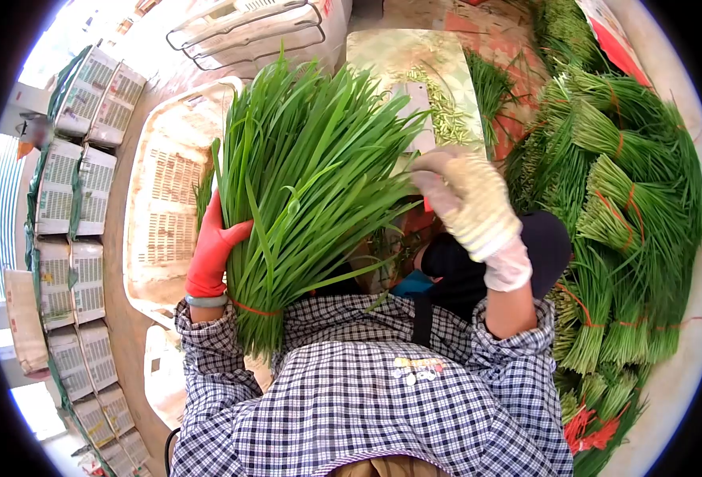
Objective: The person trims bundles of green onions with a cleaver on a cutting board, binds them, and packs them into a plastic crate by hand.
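A large bunch of long green leaves (311,167) fans out in front of my body, its stems tied low down with a red band (255,309). My left hand (217,242), in a red glove, is wrapped round the left side of the bunch. On the right, my right hand (466,199) wears a yellowish-white glove and is near the leaf tips. Motion blurs its fingers, so whether they touch the leaves is unclear. Behind it, a board (406,48) bears a knife-like metal piece (418,115) and cut stem ends (450,119).
At the left stands a white plastic crate (168,175) with some greens inside. Stacked crates (72,278) line the far left. Another crate (263,28) is at the top. Many tied green bunches (621,207) are piled at the right, with red bands (593,429) lying below.
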A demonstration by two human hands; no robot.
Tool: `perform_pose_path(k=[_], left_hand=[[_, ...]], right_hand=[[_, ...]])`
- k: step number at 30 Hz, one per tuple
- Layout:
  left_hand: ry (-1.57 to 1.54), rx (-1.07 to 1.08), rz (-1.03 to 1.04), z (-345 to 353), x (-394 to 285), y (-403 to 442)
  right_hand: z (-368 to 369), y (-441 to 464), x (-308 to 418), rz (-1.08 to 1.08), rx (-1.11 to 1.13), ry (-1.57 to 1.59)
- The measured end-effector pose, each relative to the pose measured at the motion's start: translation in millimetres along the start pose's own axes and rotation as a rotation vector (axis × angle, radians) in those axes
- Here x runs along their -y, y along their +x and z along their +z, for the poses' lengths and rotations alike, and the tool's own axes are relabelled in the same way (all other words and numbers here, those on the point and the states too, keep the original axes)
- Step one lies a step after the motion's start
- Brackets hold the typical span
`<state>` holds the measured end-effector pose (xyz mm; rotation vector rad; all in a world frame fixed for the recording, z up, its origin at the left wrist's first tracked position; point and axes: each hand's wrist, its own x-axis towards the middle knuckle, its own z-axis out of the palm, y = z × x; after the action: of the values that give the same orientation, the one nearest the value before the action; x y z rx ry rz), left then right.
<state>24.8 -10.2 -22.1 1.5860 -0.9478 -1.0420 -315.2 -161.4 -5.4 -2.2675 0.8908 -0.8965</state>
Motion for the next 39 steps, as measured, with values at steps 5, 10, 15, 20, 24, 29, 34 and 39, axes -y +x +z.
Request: perform_pose_path(k=[5,10,15,20,24,29,34,39], left_hand=[[0.032,0.005,0.027,0.1,0.7,-1.7],[0.035,-0.017,0.016,5.5,-8.8,-6.7],[0.030,-0.029,0.043,3.6,-4.6,-4.1],[0.062,0.014,0.083,11.5,-10.3,1.4],[0.095,-0.031,0.162,15.5,-11.3,-2.8],[-0.087,-0.212,0.117,4.9,-6.1,-9.4],[-0.068,-0.207,0.147,8.6,-4.0,-8.8],[-0.084,-0.173,0.196,20.0,-16.8,-9.7]], right_hand=[[66.2,23.8,-4.4,0.028,0.286,-0.057],[91.4,5.2,-5.4,0.055,0.030,0.201],[38.7,-19.2,-57.6,0.385,-0.190,0.319],[8.1,2.3,25.9,-0.356,-0.145,-0.149],[78.3,-2.6,52.4,-0.406,0.183,-0.123],[113.0,-27.3,31.5,-0.215,0.818,-0.257],[61.8,-5.9,54.4,-0.113,0.359,0.048],[95.5,30.7,80.3,-0.488,0.194,-0.262]])
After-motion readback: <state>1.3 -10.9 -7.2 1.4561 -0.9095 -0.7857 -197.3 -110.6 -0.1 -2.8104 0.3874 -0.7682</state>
